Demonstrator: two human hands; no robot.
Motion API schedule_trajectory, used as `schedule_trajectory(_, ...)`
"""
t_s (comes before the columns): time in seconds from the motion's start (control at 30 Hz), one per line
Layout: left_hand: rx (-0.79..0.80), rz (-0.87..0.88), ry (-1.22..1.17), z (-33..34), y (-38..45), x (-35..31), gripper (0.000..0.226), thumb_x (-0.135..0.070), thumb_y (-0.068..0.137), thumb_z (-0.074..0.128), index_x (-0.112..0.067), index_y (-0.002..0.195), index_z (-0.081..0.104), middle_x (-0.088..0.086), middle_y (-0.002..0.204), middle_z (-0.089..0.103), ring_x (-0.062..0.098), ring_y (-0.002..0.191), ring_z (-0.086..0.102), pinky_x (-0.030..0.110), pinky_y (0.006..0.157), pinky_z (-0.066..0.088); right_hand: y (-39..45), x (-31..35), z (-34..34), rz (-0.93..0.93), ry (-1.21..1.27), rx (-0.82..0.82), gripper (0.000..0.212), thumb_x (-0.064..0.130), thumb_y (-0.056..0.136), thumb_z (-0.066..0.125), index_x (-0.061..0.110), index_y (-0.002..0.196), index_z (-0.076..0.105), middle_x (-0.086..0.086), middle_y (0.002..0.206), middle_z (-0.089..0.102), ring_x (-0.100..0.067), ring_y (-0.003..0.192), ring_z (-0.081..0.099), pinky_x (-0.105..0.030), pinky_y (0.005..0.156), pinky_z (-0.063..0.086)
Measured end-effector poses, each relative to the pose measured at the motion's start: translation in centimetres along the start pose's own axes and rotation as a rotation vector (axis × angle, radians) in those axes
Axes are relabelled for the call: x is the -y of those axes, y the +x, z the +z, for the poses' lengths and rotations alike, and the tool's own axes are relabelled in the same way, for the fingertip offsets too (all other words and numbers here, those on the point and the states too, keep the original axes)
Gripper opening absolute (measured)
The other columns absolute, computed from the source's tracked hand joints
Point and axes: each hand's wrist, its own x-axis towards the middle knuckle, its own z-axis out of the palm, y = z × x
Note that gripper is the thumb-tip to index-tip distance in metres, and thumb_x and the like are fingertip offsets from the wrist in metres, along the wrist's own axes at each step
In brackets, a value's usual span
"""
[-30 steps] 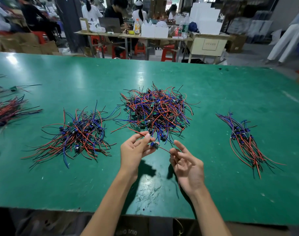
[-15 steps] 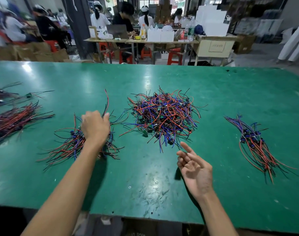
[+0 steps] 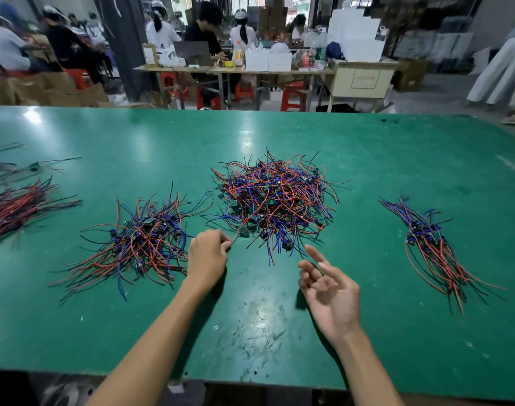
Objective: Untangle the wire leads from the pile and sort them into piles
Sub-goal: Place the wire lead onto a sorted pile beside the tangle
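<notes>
1. my left hand (image 3: 208,255) pinched a red lead (image 3: 235,236) at the near edge of the tangled pile (image 3: 275,200).
2. my right hand (image 3: 329,291) hovered palm up, fingers loose, holding nothing.
3. sorted piles lay left (image 3: 139,244) and right (image 3: 429,244) on the green table (image 3: 250,332).

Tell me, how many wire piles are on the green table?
4, maybe more. One tangled in the middle, one left of it, one far right, one at the left edge, partly cut off.
</notes>
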Motion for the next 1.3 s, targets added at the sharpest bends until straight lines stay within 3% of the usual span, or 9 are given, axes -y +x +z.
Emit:
schedule_trajectory(0.17,0.041,-0.214,-0.29,0.2,-2.7,-1.3,0.014,-0.018,0.098,0.063,-0.015,0.101,0.076,0.0,0.094,0.073,0.019,0.09,0.066,0.027,0.077,0.045,0.0,-0.1,0.0,0.0,-0.037,-0.016,0.034,0.014,0.083,0.055,0.007,0.109,0.077,-0.016,0.086,0.069,-0.015,0.072,0.059,-0.026,0.074,0.044)
schedule_trajectory(0.27,0.146,-0.405,-0.724,-0.8,-3.8,-3.0,0.022,-0.007,0.102,0.054,-0.005,0.118,0.07,0.006,0.089,0.068,0.017,0.078,0.063,0.024,0.065,0.05,0.1,-0.2,0.0,-0.014,-0.046,-0.018,0.031,0.015,0.083,0.056,0.009,0.103,0.08,-0.015,0.085,0.069,-0.014,0.073,0.061,-0.025,0.074,0.046)
schedule_trajectory(0.4,0.427,-0.42,-1.047,-3.0,-5.7,-5.3,0.022,-0.005,0.101,0.055,-0.003,0.119,0.069,0.008,0.084,0.069,0.011,0.074,0.064,0.026,0.08,0.058,0.4,-0.4,-0.1,-0.029,-0.095,-0.024,0.035,0.014,0.084,0.058,0.004,0.115,0.071,-0.014,0.085,0.07,-0.013,0.073,0.061,-0.018,0.066,0.053)
schedule_trajectory(0.6,0.523,-0.242,-1.021,-2.8,-8.8,-8.1,0.017,0.0,0.098,0.06,-0.005,0.111,0.07,0.008,0.077,0.072,0.009,0.056,0.063,0.019,0.062,0.055,1.1,-2.1,1.4,-0.08,-0.589,0.01,0.025,0.021,0.097,0.064,0.007,0.116,0.072,-0.013,0.092,0.075,-0.015,0.075,0.067,-0.021,0.069,0.056)
schedule_trajectory(0.73,0.533,-0.161,-0.864,-1.7,-9.8,-7.9,0.021,0.0,0.095,0.063,-0.005,0.112,0.074,0.008,0.093,0.075,0.014,0.056,0.067,0.019,0.06,0.052,1.1,-1.5,1.8,-0.016,-0.556,0.029,0.038,0.037,0.101,0.053,0.004,0.111,0.068,-0.008,0.084,0.076,-0.014,0.072,0.072,-0.02,0.059,0.055)
schedule_trajectory(0.93,0.526,-0.122,-0.701,-0.8,-9.7,-7.1,0.017,-0.01,0.09,0.069,-0.018,0.102,0.077,0.002,0.089,0.077,0.015,0.058,0.07,0.026,0.061,0.056,1.3,-1.6,1.1,-0.033,-0.45,0.05,0.011,0.016,0.099,0.062,0.007,0.098,0.067,-0.015,0.087,0.069,-0.018,0.072,0.067,-0.025,0.064,0.058)
schedule_trajectory(1.03,0.362,-0.193,-0.581,-0.1,-9.3,-7.5,0.02,-0.031,0.088,0.075,-0.019,0.103,0.067,-0.001,0.088,0.073,0.014,0.064,0.07,0.032,0.061,0.06,1.8,-1.9,0.9,-0.068,-0.446,-0.01,0.017,0.007,0.101,0.056,0.005,0.101,0.072,-0.013,0.091,0.071,-0.018,0.08,0.066,-0.023,0.075,0.058)
schedule_trajectory(1.2,0.408,-0.228,-0.861,0.3,-8.5,-7.3,0.03,-0.043,0.089,0.074,-0.024,0.109,0.064,0.004,0.094,0.072,0.011,0.065,0.069,0.026,0.055,0.053,1.5,-2.1,0.5,-0.112,-0.499,-0.007,0.013,0.015,0.094,0.067,0.008,0.087,0.075,-0.017,0.09,0.068,-0.023,0.081,0.062,-0.03,0.081,0.054)
schedule_trajectory(1.3,0.294,-0.164,-0.815,0.3,-8.2,-6.8,0.011,-0.038,0.093,0.07,-0.03,0.1,0.074,-0.003,0.089,0.076,0.008,0.064,0.065,0.026,0.055,0.048,1.6,-2.1,0.4,-0.122,-0.535,0.005,0.018,0.025,0.085,0.073,0.009,0.092,0.079,-0.01,0.086,0.07,-0.01,0.064,0.059,-0.017,0.062,0.052)
